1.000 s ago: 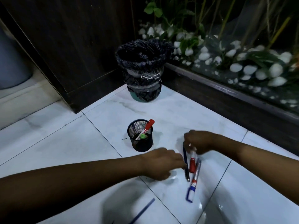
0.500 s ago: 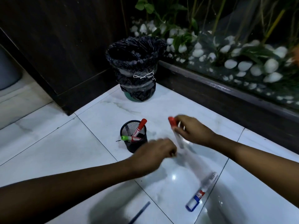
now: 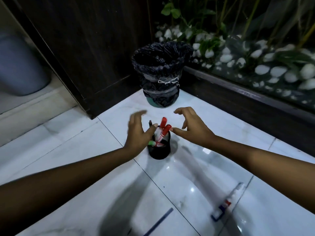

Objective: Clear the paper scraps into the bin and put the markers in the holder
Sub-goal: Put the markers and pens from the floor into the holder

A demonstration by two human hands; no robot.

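Observation:
A black mesh holder (image 3: 159, 151) stands on the white marble floor, with two red-capped markers (image 3: 164, 128), a green-capped one (image 3: 152, 143) and a dark pen (image 3: 150, 123) in it. My left hand (image 3: 137, 132) hovers at its left rim, fingers spread. My right hand (image 3: 189, 126) is just right of the holder, fingers apart and empty. A blue-capped marker (image 3: 227, 202) lies on the floor at the lower right. A thin blue pen (image 3: 159, 222) lies near the bottom. The bin (image 3: 162, 74), lined with a black bag, stands in the corner behind the holder.
Dark wood panels (image 3: 88, 48) form the wall at the back left. A dark ledge (image 3: 247, 92) with white pebbles and plants behind glass runs along the right. A step (image 3: 30, 106) drops off at the left, with a grey container above it.
My right hand carried a red-capped marker to the holder and let go of it. My left hand moved up to the holder and opened; a dark pen now stands in it.

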